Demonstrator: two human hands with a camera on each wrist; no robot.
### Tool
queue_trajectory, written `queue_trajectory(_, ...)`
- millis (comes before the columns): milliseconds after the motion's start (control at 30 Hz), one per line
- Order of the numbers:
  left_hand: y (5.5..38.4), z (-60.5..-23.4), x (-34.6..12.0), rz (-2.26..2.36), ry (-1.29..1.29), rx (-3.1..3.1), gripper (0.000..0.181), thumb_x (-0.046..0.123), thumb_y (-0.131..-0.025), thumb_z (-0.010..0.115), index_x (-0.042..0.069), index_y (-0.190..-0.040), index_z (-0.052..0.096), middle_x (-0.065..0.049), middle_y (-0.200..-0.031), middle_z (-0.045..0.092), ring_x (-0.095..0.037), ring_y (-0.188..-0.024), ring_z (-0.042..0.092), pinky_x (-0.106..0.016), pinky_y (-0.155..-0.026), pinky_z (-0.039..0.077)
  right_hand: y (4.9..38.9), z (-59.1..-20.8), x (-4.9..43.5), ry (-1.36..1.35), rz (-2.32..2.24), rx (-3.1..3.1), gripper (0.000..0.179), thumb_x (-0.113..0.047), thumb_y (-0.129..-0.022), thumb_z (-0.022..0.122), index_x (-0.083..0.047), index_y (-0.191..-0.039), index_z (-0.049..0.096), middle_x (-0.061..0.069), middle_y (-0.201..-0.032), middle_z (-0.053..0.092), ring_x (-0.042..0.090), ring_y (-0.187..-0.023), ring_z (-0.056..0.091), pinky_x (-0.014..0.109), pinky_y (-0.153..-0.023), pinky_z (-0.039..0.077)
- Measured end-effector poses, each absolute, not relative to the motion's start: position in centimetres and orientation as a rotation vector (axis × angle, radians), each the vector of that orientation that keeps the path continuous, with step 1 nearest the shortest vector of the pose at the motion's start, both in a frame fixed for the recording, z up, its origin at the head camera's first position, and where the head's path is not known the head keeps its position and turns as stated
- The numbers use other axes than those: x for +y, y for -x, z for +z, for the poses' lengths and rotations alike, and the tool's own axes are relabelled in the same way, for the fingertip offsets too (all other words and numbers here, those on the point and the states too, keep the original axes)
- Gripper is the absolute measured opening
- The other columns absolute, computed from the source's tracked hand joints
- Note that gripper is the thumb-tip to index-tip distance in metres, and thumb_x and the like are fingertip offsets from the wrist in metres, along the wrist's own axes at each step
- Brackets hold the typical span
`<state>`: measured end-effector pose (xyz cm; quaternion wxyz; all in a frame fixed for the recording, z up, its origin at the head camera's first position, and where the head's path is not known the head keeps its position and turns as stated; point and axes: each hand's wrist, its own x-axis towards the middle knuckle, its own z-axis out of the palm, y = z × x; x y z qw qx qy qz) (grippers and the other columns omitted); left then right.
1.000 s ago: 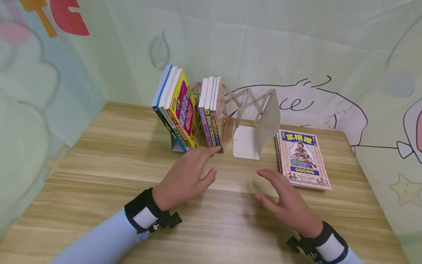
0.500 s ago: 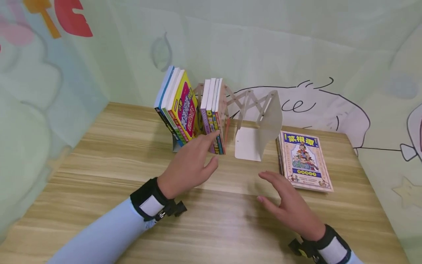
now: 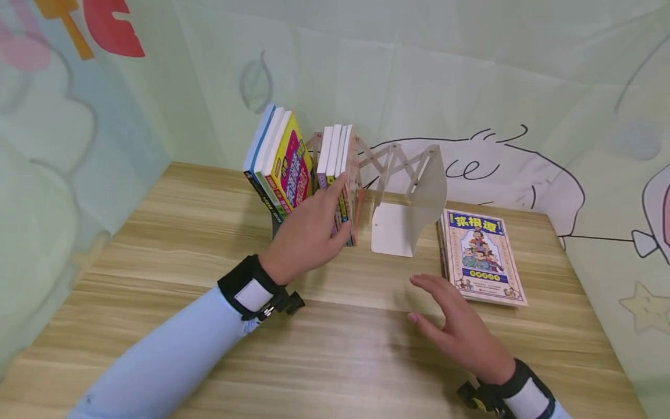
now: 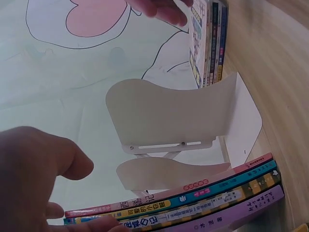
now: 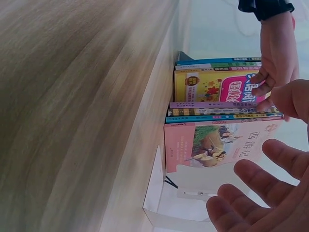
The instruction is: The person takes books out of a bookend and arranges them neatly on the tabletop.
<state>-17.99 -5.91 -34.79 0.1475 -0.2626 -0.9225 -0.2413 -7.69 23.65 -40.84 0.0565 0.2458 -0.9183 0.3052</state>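
My left hand (image 3: 311, 235) reaches over the spines of several slim books (image 3: 335, 145) standing upright in an expandable white metal bookend rack (image 3: 391, 230). Its fingers touch the upper spines, and the thumb stands apart from them in the left wrist view. The right wrist view shows the pink cover of the outermost slim book (image 5: 193, 145). To the left, a leaning group of larger books ends in a yellow one (image 3: 290, 163), partly hidden by the left hand. My right hand (image 3: 463, 331) hovers over the table, fingers spread and holding nothing.
A short stack of books (image 3: 484, 256) with a pink-bordered cover lies flat to the right of the rack. The wooden table (image 3: 183, 244) runs back to a cartoon-printed cloth wall (image 3: 408, 75).
My left hand has moved up along the slim books' spines, from near their bottom to near their top. The right hand has barely moved, and the books stand as before.
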Motion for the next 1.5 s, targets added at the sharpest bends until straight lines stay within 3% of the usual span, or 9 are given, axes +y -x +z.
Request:
queue_trajectory(167, 18.2, -34.7, -5.9, -0.744, 0.75, -2.704, 0.075, 0.028, -0.097, 0.054, 0.004, -0.159, 0.019, -0.004, -0.086, 0.052, -0.012, -0.054, 0.045, -0.026, -0.042, 0.038, 7.6, -41.1, 23.7, -0.737, 0.965, -2.785, 0.061, -0.017, -0.089, 0.077, -0.019, -0.144, 0.05, 0.003, -0.142, 0.053, 0.021, -0.132, 0.049, 0.011, -0.111, 0.029)
queue_trajectory(367, 18.1, -34.9, -6.0, -0.855, 0.773, -2.714, 0.074, 0.028, -0.098, 0.053, 0.007, -0.159, 0.017, -0.011, -0.111, 0.06, -0.01, -0.054, 0.047, -0.026, -0.042, 0.039, 7.6, -41.3, 23.9, -0.719, 0.977, -2.803, 0.058, -0.019, -0.09, 0.075, -0.019, -0.143, 0.051, 0.003, -0.143, 0.052, 0.02, -0.132, 0.049, 0.01, -0.111, 0.028)
queue_trajectory(600, 18.5, -34.8, -5.9, -0.955, 0.731, -2.746, 0.079, 0.029, -0.098, 0.051, 0.015, -0.162, 0.007, -0.008, -0.109, 0.068, -0.01, -0.044, 0.043, -0.026, -0.038, 0.036, 7.7, -41.4, 24.0, -0.713, 0.983, -2.809, 0.056, -0.021, -0.092, 0.074, -0.02, -0.143, 0.051, 0.005, -0.144, 0.051, 0.02, -0.133, 0.048, 0.011, -0.111, 0.028)
queue_trajectory(633, 18.6, -34.7, -5.8, -0.945, 0.73, -2.754, 0.08, 0.029, -0.098, 0.051, 0.015, -0.162, 0.006, -0.007, -0.116, 0.066, -0.01, -0.044, 0.043, -0.026, -0.037, 0.036, 7.7, -41.4, 24.0, -0.712, 0.984, -2.811, 0.056, -0.021, -0.092, 0.074, -0.02, -0.143, 0.051, 0.004, -0.144, 0.051, 0.02, -0.133, 0.048, 0.011, -0.111, 0.029)
queue_trajectory(900, 18.3, -34.7, -5.8, -0.954, 0.727, -2.725, 0.069, 0.028, -0.098, 0.054, 0.005, -0.156, 0.024, -0.008, -0.109, 0.063, -0.011, -0.056, 0.048, -0.027, -0.042, 0.039, 7.6, -41.5, 24.0, -0.68, 0.977, -2.84, 0.056, -0.021, -0.092, 0.074, -0.02, -0.143, 0.051, 0.004, -0.145, 0.048, 0.02, -0.134, 0.046, 0.039, -0.108, 0.042)
queue_trajectory(1067, 18.0, -34.8, -5.8, -0.958, 0.728, -2.657, 0.051, 0.025, -0.098, 0.054, 0.005, -0.143, 0.038, -0.009, -0.104, 0.06, -0.011, -0.06, 0.047, -0.027, -0.044, 0.039, 7.7, -41.4, 24.0, -0.646, 0.988, -2.851, 0.055, -0.02, -0.091, 0.074, -0.021, -0.141, 0.052, 0.005, -0.147, 0.046, 0.02, -0.135, 0.044, 0.039, -0.105, 0.044)
queue_trajectory(1200, 17.6, -35.0, -5.8, -0.895, 0.727, -2.573, 0.034, 0.022, -0.1, 0.053, 0.003, -0.127, 0.047, -0.01, -0.1, 0.056, -0.011, -0.065, 0.047, -0.024, -0.047, 0.041, 7.8, -41.3, 24.0, -0.647, 1.004, -2.863, 0.053, -0.019, -0.092, 0.074, -0.021, -0.14, 0.053, 0.005, -0.147, 0.045, 0.02, -0.135, 0.044, 0.047, -0.103, 0.046)
queue_trajectory(1400, 17.3, -35.4, -5.7, -0.955, 0.686, -2.526, 0.031, 0.03, -0.102, 0.058, 0.004, -0.117, 0.049, -0.008, -0.095, 0.055, -0.012, -0.071, 0.049, -0.024, -0.051, 0.044, 7.7, -41.4, 24.0, -0.645, 1.0, -2.864, 0.052, -0.02, -0.092, 0.074, -0.02, -0.14, 0.053, 0.003, -0.146, 0.045, 0.021, -0.134, 0.045, 0.05, -0.103, 0.046)
queue_trajectory(1500, 17.3, -35.7, -5.8, -0.972, 0.662, -2.493, 0.025, 0.025, -0.102, 0.058, 0.004, -0.113, 0.05, -0.007, -0.096, 0.057, -0.013, -0.075, 0.054, -0.024, -0.056, 0.048, 7.7, -41.5, 24.1, -0.651, 0.995, -2.856, 0.053, -0.019, -0.091, 0.074, -0.02, -0.14, 0.054, 0.002, -0.146, 0.045, 0.021, -0.134, 0.045, 0.05, -0.103, 0.045)
